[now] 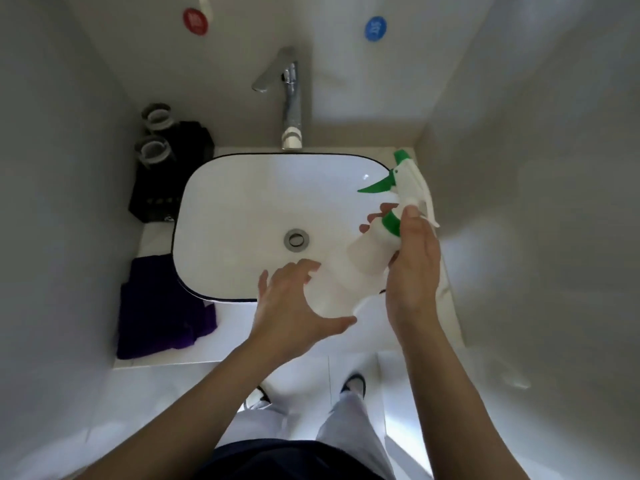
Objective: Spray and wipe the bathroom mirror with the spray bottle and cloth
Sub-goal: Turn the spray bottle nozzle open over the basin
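Note:
A white spray bottle with a green trigger and nozzle hangs tilted over the right side of the sink, its head pointing up and away. My right hand grips it around the green collar at the neck. My left hand is spread, fingers straight, at the bottle's lower end; I cannot tell whether it touches. A dark purple cloth lies crumpled on the counter left of the basin, away from both hands. The mirror itself is not in view.
A white rectangular basin with a dark rim sits on a pale counter, a chrome tap behind it. Two glass cups stand on a black tray at the back left. Red and blue round stickers mark the back wall.

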{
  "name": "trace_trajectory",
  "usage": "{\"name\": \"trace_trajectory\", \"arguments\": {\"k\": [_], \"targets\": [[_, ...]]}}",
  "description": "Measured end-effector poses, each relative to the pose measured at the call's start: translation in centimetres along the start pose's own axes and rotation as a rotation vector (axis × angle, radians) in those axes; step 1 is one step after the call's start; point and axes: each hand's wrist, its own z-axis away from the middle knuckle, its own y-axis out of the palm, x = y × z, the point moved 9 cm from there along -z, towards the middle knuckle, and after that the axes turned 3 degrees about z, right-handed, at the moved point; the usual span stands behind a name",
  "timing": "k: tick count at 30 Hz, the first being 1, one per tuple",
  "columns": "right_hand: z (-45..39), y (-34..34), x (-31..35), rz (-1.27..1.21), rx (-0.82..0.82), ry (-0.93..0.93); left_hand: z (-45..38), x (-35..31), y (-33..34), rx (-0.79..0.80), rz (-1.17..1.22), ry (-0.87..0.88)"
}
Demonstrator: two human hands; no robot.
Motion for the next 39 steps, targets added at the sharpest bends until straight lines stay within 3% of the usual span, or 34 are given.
{"name": "trace_trajectory", "arguments": {"k": [9,18,21,24,27,30,36,39], "targets": [[-6.9,6.9,1.1,-0.001,0.354,-0.061,-3.1,-0.4,0.7,-0.278,0.01,-0.201],[-6.1,11.9,-1.2,0.222,0.535,-0.126,-2.3,2.5,1.8,-0.297,0.004,-0.355],[-6.4,12.1,-1.6,0.234,0.452,-0.073,-2.3,3.0,0.8,-0.141,0.012,-0.321],[-6.7,11.6,-1.7,0.223,0.391,-0.046,-2.5,3.1,-0.6,0.045,0.302,-0.37],[-6.2,11.4,-1.3,0.199,0.328,-0.047,-3.8,1.3,-7.3,-0.147,0.473,-0.245],[-5.6,11.5,-1.3,0.128,0.382,0.0,-5.8,-1.2,-12.6,-0.303,0.575,-0.094],[-3.8,11.0,-0.3,0.111,0.448,0.019,-7.7,-6.4,-11.9,-0.143,0.838,0.056],[-3.3,10.8,-0.1,0.092,0.428,0.016,-7.3,-6.9,-11.3,-0.148,0.903,0.098]]}}
